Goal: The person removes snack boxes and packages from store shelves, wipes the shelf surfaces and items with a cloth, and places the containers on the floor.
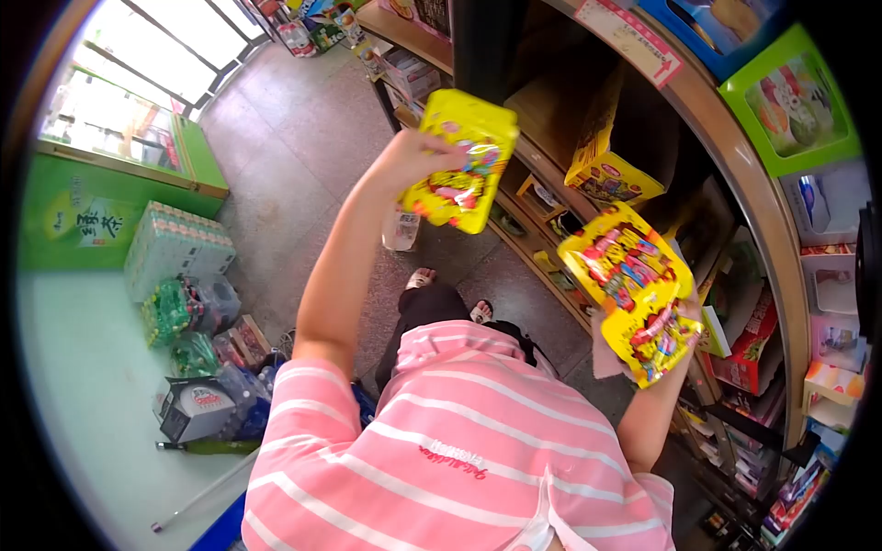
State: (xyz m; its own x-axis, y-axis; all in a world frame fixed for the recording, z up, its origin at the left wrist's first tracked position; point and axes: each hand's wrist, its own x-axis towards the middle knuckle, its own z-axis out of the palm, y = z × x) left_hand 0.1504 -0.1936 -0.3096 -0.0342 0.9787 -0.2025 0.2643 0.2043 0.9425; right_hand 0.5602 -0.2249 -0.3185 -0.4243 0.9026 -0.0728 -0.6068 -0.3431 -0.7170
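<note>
Raised in front of me, my left hand [418, 161] grips the edge of a yellow candy packet [473, 161] with colourful print. My right hand [611, 349], lower and near the shelves, is closed round more yellow packets [629, 266], which overlap one another. Most of its fingers are hidden behind them. An open yellow box [614, 174] stands tilted on the shelf, above the packets in my right hand and apart from both hands. Its inside is too dark to make out.
Curved wooden shelves [767, 202] with boxes run along the right. A red box [755, 344] sits on a lower shelf. At the left, wrapped cartons [176, 248] and bottles stand on the floor by a green-fronted case [87, 216]. A clear container [401, 230] stands beyond my feet.
</note>
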